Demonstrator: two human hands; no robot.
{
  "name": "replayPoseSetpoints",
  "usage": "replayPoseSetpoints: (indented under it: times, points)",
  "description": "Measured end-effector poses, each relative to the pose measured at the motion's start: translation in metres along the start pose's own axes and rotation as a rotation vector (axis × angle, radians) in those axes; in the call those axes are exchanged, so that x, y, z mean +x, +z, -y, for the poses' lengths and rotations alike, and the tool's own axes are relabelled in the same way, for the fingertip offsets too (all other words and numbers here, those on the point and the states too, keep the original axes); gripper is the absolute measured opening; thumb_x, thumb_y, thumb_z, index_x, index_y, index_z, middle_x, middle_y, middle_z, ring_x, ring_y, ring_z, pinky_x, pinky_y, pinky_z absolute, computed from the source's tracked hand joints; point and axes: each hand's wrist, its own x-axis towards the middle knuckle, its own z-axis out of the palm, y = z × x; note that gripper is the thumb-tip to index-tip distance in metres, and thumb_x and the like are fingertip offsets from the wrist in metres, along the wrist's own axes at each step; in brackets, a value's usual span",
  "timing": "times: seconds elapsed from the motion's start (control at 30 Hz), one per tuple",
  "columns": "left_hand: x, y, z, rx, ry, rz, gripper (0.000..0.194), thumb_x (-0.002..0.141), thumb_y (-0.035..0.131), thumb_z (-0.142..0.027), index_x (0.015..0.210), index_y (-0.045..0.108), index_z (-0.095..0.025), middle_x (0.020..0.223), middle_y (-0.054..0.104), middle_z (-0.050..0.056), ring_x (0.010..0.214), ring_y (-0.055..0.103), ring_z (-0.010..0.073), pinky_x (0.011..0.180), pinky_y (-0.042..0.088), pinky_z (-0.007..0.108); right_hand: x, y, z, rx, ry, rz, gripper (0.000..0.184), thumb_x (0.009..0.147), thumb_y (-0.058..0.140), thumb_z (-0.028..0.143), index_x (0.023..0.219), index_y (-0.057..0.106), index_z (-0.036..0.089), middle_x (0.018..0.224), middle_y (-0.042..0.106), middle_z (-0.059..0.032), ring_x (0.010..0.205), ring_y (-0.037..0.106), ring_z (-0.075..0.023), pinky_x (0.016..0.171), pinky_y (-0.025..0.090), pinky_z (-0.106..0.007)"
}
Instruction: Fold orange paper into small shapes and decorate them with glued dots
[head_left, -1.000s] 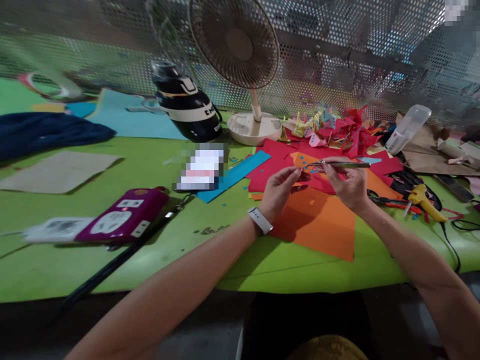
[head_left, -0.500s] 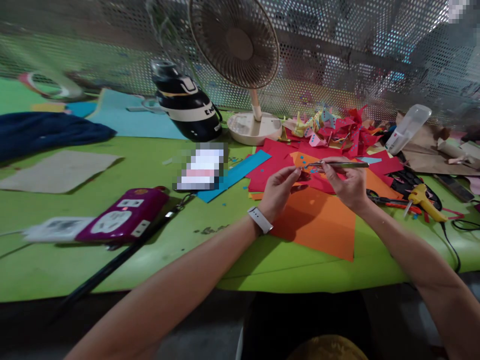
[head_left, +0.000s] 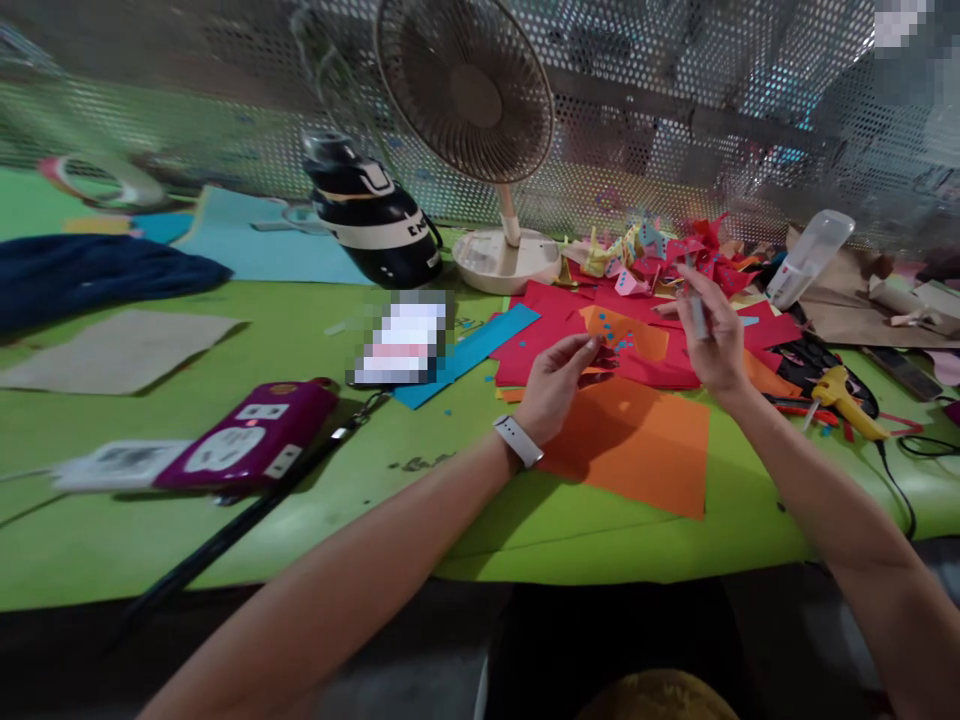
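My left hand (head_left: 559,380), with a pale watch (head_left: 519,440) on its wrist, is closed in a pinch beside a small orange paper piece (head_left: 649,338). What its fingertips grip is hidden. Tiny blue paper bits (head_left: 621,345) lie scattered on that orange piece. To the right, my right hand (head_left: 716,340) is raised with fingers partly stretched, and the metal tweezers (head_left: 700,318) are tucked within it, seen nearly end-on. Under both hands lie red sheets (head_left: 540,320) and a larger orange sheet (head_left: 637,450).
A phone (head_left: 401,338) rests by a blue strip (head_left: 480,350). A purple power strip (head_left: 247,435), a fan (head_left: 506,258) and a dark jug (head_left: 375,215) stand around. Folded paper pieces (head_left: 705,250) are heaped behind my hands; a yellow glue gun (head_left: 847,405) lies right.
My right hand has drawn away from my left, rightward and up. The tweezers have swung from lying level over the blue bits to being held within the hand. My left hand stays nearly still.
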Motion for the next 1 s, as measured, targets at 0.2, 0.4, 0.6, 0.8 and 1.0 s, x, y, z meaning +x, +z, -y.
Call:
replayPoseSetpoints:
  times: [0.2,0.4,0.6,0.8,1.0]
  points:
    - [0.001,0.001,0.000,0.009,-0.014,0.019,0.042,0.059,0.090,-0.053,0.080,0.073,-0.020,0.077,0.073,0.002,0.073,0.069,0.0150,0.071,0.056,0.029,-0.001,0.004,-0.029,-0.009,0.100,0.224,0.036,0.084,0.069,0.046,0.110,0.062,0.023,0.088,0.070,-0.0034,0.084,0.070,-0.0184,0.081,0.056,-0.036]
    - [0.000,0.001,-0.002,0.035,-0.050,0.015,0.044,0.060,0.088,-0.055,0.074,0.070,-0.018,0.072,0.070,0.003,0.066,0.066,0.0144,0.067,0.055,0.028,-0.006,0.009,-0.029,0.064,0.157,0.319,0.041,0.081,0.071,0.046,0.112,0.061,0.021,0.074,0.063,0.0015,0.070,0.062,-0.0151,0.065,0.052,-0.029]
    - [0.000,0.002,-0.002,0.105,-0.044,0.012,0.043,0.054,0.093,-0.050,0.065,0.066,-0.018,0.064,0.063,-0.002,0.058,0.059,0.0095,0.064,0.052,0.024,-0.009,0.009,-0.024,0.051,0.155,0.355,0.036,0.082,0.067,0.035,0.114,0.062,0.020,0.079,0.065,0.0006,0.074,0.062,-0.0146,0.070,0.051,-0.029]
    - [0.000,0.002,-0.002,0.152,-0.023,0.001,0.046,0.053,0.092,-0.054,0.070,0.069,-0.018,0.069,0.066,0.000,0.061,0.058,0.0113,0.065,0.051,0.027,-0.009,0.009,-0.020,0.034,0.123,0.346,0.031,0.081,0.068,0.029,0.111,0.065,0.021,0.084,0.067,-0.0005,0.079,0.064,-0.0154,0.077,0.052,-0.031]
    - [0.003,-0.002,0.002,0.189,-0.006,0.007,0.042,0.057,0.091,-0.050,0.069,0.069,-0.017,0.065,0.065,0.000,0.059,0.058,0.0116,0.063,0.050,0.028,-0.009,0.009,-0.017,0.041,0.118,0.367,0.028,0.081,0.067,0.030,0.108,0.066,0.023,0.084,0.067,-0.0003,0.079,0.064,-0.0156,0.075,0.053,-0.031]
